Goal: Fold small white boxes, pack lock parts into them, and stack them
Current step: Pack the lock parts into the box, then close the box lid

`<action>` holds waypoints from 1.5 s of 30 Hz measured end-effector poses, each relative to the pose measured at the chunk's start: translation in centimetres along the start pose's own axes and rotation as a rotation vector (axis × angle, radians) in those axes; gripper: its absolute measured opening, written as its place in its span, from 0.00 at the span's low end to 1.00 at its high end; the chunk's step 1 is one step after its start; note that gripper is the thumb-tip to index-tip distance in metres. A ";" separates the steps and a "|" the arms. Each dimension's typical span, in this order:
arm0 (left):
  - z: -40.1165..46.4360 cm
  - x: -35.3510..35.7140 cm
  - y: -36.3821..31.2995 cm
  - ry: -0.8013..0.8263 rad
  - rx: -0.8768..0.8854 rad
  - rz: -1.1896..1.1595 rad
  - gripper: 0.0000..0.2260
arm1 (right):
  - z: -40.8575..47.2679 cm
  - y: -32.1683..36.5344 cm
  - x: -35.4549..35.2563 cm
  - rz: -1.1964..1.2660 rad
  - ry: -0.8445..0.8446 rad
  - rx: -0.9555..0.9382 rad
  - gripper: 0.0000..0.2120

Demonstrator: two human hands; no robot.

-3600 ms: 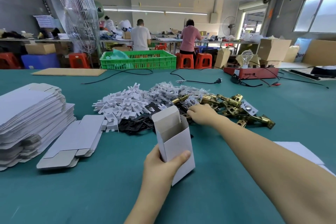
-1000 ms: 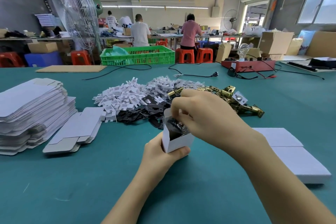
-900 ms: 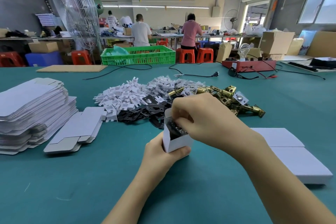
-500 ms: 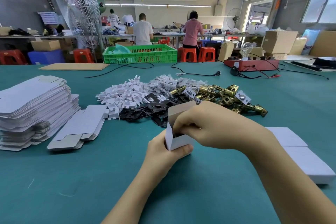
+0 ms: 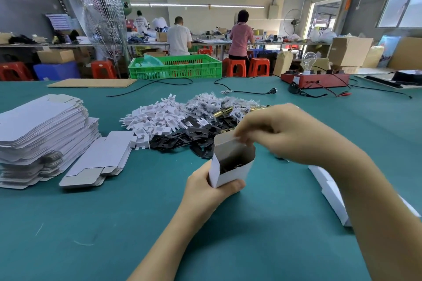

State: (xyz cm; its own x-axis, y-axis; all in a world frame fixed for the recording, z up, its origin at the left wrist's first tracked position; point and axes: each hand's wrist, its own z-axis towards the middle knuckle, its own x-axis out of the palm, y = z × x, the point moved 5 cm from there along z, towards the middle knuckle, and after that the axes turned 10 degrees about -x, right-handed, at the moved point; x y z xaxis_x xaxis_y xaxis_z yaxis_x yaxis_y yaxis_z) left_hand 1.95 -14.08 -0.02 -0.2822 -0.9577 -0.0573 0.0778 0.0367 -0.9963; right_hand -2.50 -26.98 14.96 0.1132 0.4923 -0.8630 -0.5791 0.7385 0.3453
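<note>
While the left forearm rises from the lower edge toward twelve o'clock, the left hand [image 5: 206,186] wraps around the bottom of the small white box [image 5: 230,166], its thumb lying across the near face and the other fingers hidden behind the far side, so the box stands upright just above the green table [image 5: 91,223] near the middle of the view. The box's top is open; dark parts show inside it, too shadowed to tell apart. From four o'clock the right forearm reaches in across the frame, and the right hand [image 5: 283,131] hovers at the box's one o'clock corner, knuckles up, fingers curled downward with their tips at the raised top flap [image 5: 225,140]; motion blur hides whether they pinch the flap or only touch it. Beyond the box, at twelve o'clock, lies the heap of lock parts: white plastic pieces [image 5: 155,118], black plates [image 5: 194,137] and brass latches [image 5: 222,112], partly covered by the right hand. At nine o'clock stands a tall stack of flat box blanks [image 5: 43,130], with a smaller pile of blanks [image 5: 102,162] just beside it. At three to four o'clock, finished white boxes [image 5: 328,189] lie behind the right forearm.
</note>
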 end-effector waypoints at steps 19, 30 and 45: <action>-0.6 0.2 -0.3 -0.172 0.067 0.036 0.12 | -3.7 -5.3 13.8 0.992 -0.574 0.517 0.24; -1.0 1.3 0.3 -0.022 -0.228 -0.363 0.32 | -3.3 -6.0 14.3 1.077 -0.520 0.536 0.43; -0.6 1.6 -0.6 0.037 -0.162 -0.419 0.21 | -3.6 -6.1 14.1 1.182 -0.469 0.459 0.36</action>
State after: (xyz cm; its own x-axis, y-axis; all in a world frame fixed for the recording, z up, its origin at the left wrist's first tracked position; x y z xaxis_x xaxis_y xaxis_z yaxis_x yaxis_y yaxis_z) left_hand 0.86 -15.50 0.49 -0.2916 -0.8888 0.3537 -0.2002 -0.3048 -0.9311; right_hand -0.28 -26.18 -0.67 0.0547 0.9766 0.2079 -0.2116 -0.1921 0.9583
